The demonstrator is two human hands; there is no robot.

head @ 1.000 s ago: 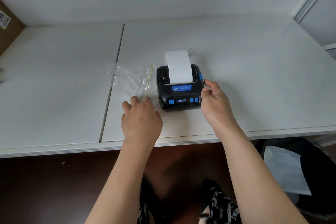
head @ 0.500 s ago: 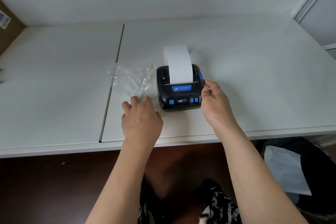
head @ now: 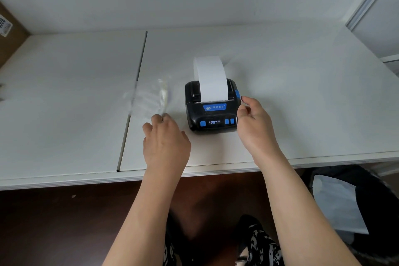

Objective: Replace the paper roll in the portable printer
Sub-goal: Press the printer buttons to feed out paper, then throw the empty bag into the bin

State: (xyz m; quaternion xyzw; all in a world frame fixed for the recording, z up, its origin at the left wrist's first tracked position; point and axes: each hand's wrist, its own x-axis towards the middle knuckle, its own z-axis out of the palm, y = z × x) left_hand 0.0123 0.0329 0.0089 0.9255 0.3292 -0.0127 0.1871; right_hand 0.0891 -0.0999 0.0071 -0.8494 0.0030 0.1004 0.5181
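A small black portable printer point(head: 212, 114) with blue buttons sits on the white table point(head: 291, 84), its lid closed. A white paper strip point(head: 211, 79) stands up out of its slot and curls backward. My right hand point(head: 254, 125) is at the printer's right side, fingers loosely apart, index tip just below the blue side latch point(head: 237, 93). My left hand point(head: 165, 138) rests on the table to the left of the printer, fingertips on the edge of a clear plastic bag point(head: 149, 101), which looks blurred.
A seam point(head: 133, 97) splits the table into two panels. A brown cardboard box point(head: 9, 34) stands at the far left. Below the table's front edge, at the right, a dark bin with white paper point(head: 336, 205) stands on the floor.
The paper strip has grown longer out of the printer. My right hand has eased slightly off the printer's side. The plastic bag has shifted under my left fingertips.
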